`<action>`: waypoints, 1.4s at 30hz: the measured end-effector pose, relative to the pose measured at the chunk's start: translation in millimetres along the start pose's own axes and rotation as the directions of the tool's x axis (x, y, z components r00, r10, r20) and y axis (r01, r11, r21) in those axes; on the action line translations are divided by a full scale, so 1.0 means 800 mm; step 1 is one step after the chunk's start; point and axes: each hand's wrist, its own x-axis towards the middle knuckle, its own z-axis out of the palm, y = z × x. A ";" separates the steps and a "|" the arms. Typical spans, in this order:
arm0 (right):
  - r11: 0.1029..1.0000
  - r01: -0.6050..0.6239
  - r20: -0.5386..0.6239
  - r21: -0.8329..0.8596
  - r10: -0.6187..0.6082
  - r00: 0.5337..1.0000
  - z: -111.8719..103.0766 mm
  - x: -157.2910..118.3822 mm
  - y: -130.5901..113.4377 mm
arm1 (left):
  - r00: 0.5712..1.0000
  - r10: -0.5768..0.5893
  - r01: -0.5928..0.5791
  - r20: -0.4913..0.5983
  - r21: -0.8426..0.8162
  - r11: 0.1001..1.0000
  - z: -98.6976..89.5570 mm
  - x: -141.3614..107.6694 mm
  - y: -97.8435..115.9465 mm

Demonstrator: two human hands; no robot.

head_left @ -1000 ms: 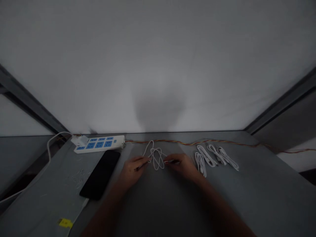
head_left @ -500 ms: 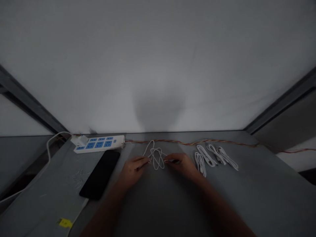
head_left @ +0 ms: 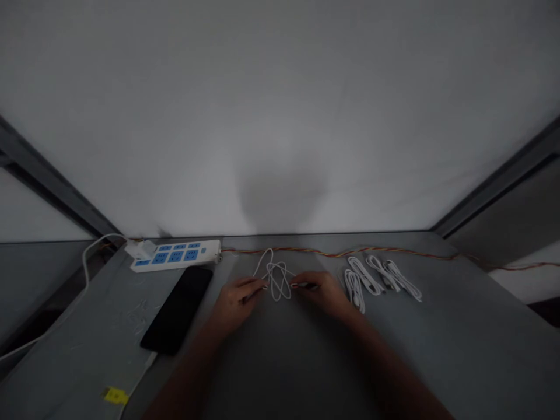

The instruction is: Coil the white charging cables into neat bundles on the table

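Left hand (head_left: 236, 302) and right hand (head_left: 321, 290) closed, each pinching one end of a white cable (head_left: 277, 281); its loose loops lie on the table (head_left: 459, 332) between the hands. Coiled white cables (head_left: 376, 279) just right of right hand. Black phone (head_left: 177, 309) and blue-socketed power strip (head_left: 175, 255) to left.

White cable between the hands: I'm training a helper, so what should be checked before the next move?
Left hand gripping the white cable: ok.
Right hand gripping it: ok.
Cable loops lying separate: not ok, they cross each other.
Bundled white cables clear of the right hand: ok, close but apart.
Black smartphone clear of the loops: ok.
Cable's end connectors: cannot tell, too dark and small.
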 end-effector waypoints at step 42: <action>0.999 0.011 -0.007 -0.048 -0.011 1.000 0.001 0.000 0.002 | 0.998 -0.056 0.054 0.040 0.062 0.997 -0.001 -0.001 0.001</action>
